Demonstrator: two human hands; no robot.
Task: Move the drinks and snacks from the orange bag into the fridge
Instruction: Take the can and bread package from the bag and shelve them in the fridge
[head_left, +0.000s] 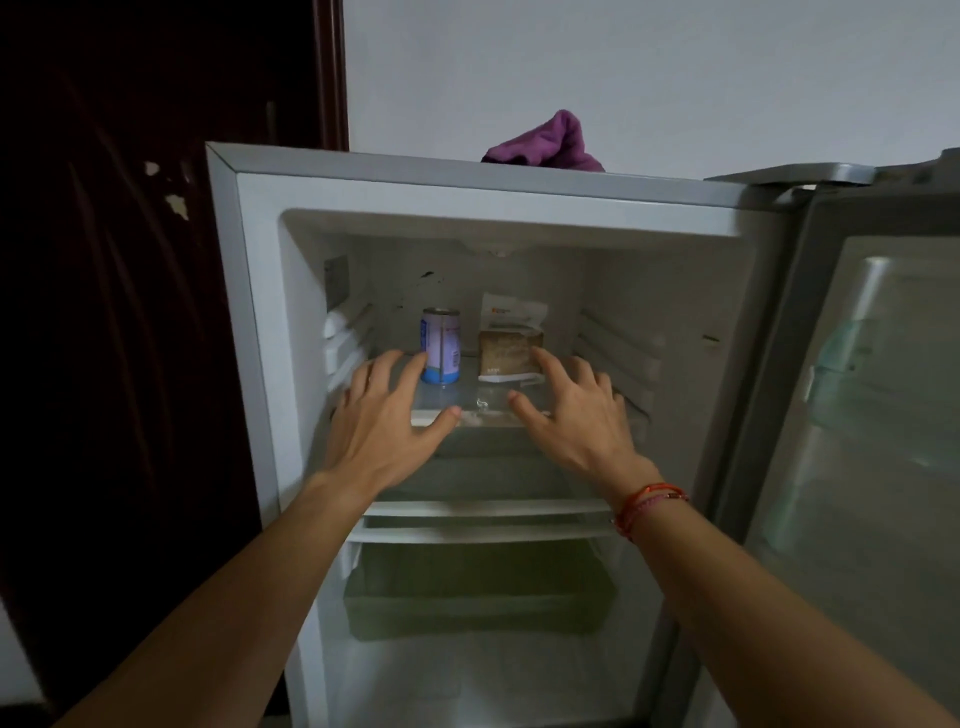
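Note:
The fridge (260, 312) stands open in front of me. On its top glass shelf (488, 415) a blue and white drink can (440, 345) stands upright at the left. Beside it on the right sits a clear snack packet (511, 353) with a brown cake inside, its white top leaning on the back wall. My left hand (387, 415) hovers open just before the can, fingertips close to it. My right hand (571, 410) is open too, its forefinger touching the packet's right edge. The orange bag is out of view.
The fridge door (857, 415) swings open to the right with pale shelves inside. Lower shelves (488, 519) and a crisper drawer (478, 597) sit below my arms. A purple cloth (545, 143) lies on the fridge top. A dark wooden door (130, 260) is at left.

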